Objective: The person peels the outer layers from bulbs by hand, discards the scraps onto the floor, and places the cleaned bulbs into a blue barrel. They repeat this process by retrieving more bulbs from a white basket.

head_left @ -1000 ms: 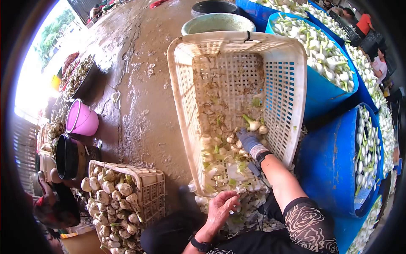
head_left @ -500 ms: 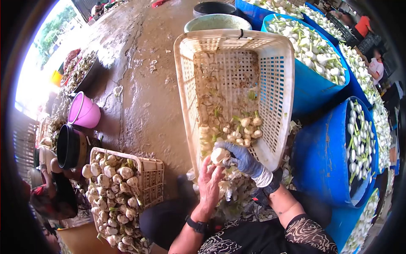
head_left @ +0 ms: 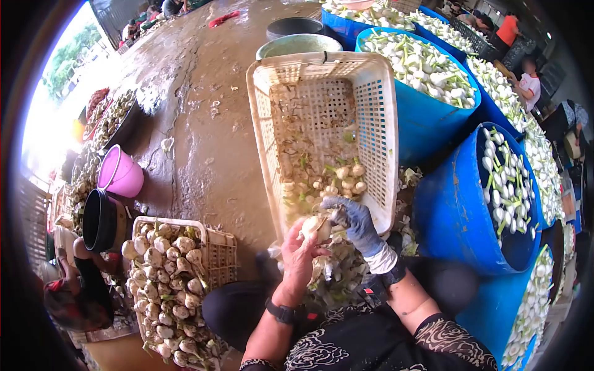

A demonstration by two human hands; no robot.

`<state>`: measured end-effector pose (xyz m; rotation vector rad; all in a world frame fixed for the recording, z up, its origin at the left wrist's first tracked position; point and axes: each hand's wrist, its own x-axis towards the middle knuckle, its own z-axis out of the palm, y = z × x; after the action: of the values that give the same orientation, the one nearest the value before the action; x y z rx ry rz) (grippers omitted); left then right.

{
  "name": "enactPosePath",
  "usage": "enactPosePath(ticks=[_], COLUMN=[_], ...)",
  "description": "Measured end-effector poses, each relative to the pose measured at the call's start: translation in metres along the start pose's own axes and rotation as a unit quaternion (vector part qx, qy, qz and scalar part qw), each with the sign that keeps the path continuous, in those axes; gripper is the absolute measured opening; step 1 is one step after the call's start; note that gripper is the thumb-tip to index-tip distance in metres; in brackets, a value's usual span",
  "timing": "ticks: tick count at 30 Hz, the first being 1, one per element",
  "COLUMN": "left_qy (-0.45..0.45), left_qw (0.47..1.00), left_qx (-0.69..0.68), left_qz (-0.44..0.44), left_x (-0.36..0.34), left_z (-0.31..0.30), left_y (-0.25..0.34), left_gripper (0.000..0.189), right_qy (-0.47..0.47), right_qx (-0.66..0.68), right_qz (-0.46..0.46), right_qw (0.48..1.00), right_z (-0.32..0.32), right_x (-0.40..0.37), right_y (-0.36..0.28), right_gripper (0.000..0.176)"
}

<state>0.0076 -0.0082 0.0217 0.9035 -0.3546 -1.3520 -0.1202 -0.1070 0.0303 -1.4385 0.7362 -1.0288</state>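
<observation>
The left hand (head_left: 298,255) clasps a bulb (head_left: 317,229) by the crate's (head_left: 376,123) near edge; the gloved right hand (head_left: 361,229) curls beside it, its grip unclear; a loose finger hold could drop it onto the scraps (head_left: 339,272) below

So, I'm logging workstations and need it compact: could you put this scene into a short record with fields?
Left hand: bare, holding a garlic-like bulb
Right hand: grey glove, fingers at the bulb; contact unclear
In front: perforated plastic basket, loose bulbs inside
To the left: plastic crate heaped with dirt-marked bulbs
To the right: blue barrel holding white bulbs with green stems
Farther left: pink bucket
</observation>
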Motion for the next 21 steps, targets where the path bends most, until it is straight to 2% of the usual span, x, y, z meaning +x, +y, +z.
enactPosePath(ticks=[1, 3, 5, 7, 8, 13, 16, 18, 21], left_qy=[0.006, 0.002, 0.006, 0.022, 0.033, 0.036, 0.024, -0.015, -0.042], left_qw=[0.999, 0.999, 0.995, 0.995, 0.993, 0.990, 0.991, 0.989, 0.992], left_qx=[0.033, 0.048, 0.088, 0.097, 0.114, 0.140, 0.126, 0.139, 0.102], left_qz=[0.006, 0.020, 0.047, 0.025, 0.024, 0.005, -0.023, -0.039, -0.061], left_x=[0.000, -0.001, -0.001, -0.002, -0.002, -0.004, -0.007, -0.007, -0.007], left_z=[0.001, 0.001, -0.006, -0.004, -0.004, -0.003, 0.000, 0.002, 0.003], left_y=[0.000, -0.004, -0.015, -0.016, -0.018, -0.016, -0.009, -0.005, -0.003], left_gripper=[0.048, 0.054, 0.057, 0.056, 0.054, 0.057, 0.059, 0.049, 0.048], right_qy=[0.001, -0.069, -0.059, -0.045, -0.026, 0.010, 0.010, 0.062, 0.095], right_qx=[-0.002, -0.248, -0.283, -0.343, -0.363, -0.415, -0.429, -0.346, -0.372], right_qz=[-0.001, -0.099, -0.111, -0.075, -0.095, -0.130, -0.093, -0.054, -0.005], right_qw=[1.000, 0.961, 0.951, 0.935, 0.927, 0.900, 0.899, 0.935, 0.923], right_z=[0.000, 0.000, 0.005, 0.009, 0.011, 0.011, 0.007, 0.002, -0.012], right_x=[-0.004, -0.013, -0.019, -0.024, -0.026, -0.030, -0.028, -0.025, -0.025], right_y=[-0.004, -0.014, -0.013, -0.010, -0.010, -0.005, 0.002, 0.012, 0.043], right_gripper=[0.026, 0.031, 0.035, 0.033, 0.027, 0.016, 0.012, 0.008, 0.009])
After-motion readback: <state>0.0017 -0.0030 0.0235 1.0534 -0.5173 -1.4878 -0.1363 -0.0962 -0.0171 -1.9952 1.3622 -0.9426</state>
